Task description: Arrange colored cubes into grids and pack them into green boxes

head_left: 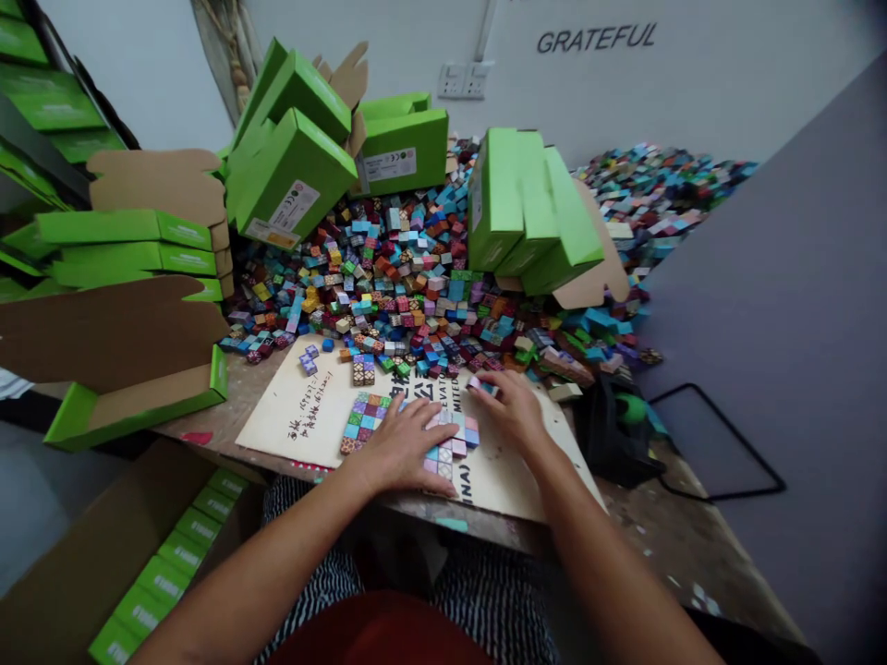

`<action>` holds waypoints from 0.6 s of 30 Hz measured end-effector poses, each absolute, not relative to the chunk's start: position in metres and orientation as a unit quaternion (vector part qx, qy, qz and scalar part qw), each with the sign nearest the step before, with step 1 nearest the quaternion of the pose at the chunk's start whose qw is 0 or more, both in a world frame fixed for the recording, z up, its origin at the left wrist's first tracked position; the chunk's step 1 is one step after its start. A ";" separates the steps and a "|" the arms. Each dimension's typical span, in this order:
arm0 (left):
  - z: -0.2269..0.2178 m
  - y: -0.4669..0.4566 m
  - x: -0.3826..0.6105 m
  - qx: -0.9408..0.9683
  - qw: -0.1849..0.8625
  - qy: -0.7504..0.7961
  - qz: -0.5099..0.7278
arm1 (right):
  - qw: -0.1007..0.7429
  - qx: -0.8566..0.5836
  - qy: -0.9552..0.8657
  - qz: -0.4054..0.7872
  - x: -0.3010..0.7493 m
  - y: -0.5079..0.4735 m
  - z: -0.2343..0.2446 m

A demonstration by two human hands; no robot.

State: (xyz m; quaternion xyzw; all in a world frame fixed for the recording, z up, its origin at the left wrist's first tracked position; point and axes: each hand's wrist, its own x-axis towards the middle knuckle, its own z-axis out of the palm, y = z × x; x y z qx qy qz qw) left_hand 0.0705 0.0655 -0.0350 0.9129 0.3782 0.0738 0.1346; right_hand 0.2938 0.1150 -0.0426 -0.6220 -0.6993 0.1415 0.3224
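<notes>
Left hand (402,445) lies flat, fingers spread, on a patch of patterned blocks (364,420) on a cardboard sheet (291,420); right hand (511,413), fingers bent, touches its far-right edge, grip unclear.

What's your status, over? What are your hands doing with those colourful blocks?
Left hand flat on joined block patch. Right hand touching a loose block, grip unclear. Block pile crowds far edge of cardboard sheet. Over.
</notes>
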 end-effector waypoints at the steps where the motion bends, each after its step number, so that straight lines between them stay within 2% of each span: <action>1: -0.035 0.066 0.071 0.913 0.137 0.376 0.073 | 0.330 -0.623 -0.694 0.143 0.297 0.098 -0.041; 3: -0.035 0.066 0.070 0.915 0.140 0.371 0.074 | 0.347 -0.624 -0.674 0.191 0.301 0.059 -0.039; 7: -0.035 0.066 0.070 0.913 0.141 0.376 0.070 | 0.321 -0.644 -0.630 0.294 0.290 -0.003 -0.041; 12: -0.033 0.066 0.070 0.916 0.142 0.371 0.059 | 0.304 -0.571 -0.649 0.400 0.271 -0.018 -0.044; 14: -0.032 0.066 0.069 0.917 0.140 0.369 0.059 | 0.299 -0.568 -0.651 0.405 0.269 -0.015 -0.046; 18: -0.035 0.067 0.068 0.917 0.142 0.368 0.063 | 0.319 -0.581 -0.671 0.333 0.267 -0.010 -0.051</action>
